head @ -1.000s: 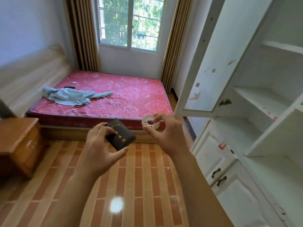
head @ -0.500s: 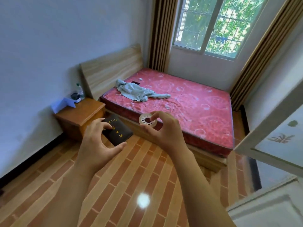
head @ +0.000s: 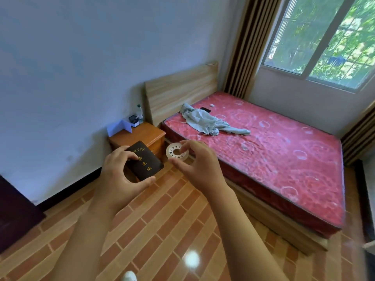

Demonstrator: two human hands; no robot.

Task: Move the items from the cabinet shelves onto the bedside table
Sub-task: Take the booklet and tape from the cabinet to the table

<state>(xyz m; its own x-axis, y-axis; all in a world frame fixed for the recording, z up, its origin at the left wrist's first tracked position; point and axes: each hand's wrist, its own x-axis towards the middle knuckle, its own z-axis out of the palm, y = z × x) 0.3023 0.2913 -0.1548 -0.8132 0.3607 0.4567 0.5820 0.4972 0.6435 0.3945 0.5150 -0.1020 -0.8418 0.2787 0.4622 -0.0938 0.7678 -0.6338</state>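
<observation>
My left hand (head: 117,177) grips a small dark booklet (head: 146,161) with gold characters, thumb under its lower edge and fingers over its top. My right hand (head: 199,165) pinches a white perforated plastic ring (head: 176,152) between thumb and fingers. Both are held up in front of me above the floor. The wooden bedside table (head: 142,135) stands just beyond the booklet, against the wall beside the bed. The cabinet is out of view.
On the bedside table's back edge sit a folded white paper (head: 119,126), a small box (head: 134,121) and a clear bottle (head: 139,113). A bed with a red mattress (head: 274,142) and a grey cloth (head: 209,122) fills the right. Tiled floor (head: 162,230) lies below.
The view has swung left, away from the white cabinet, and the bedside table has come closer and toward the middle. Both hands keep their holds on the booklet and the ring.
</observation>
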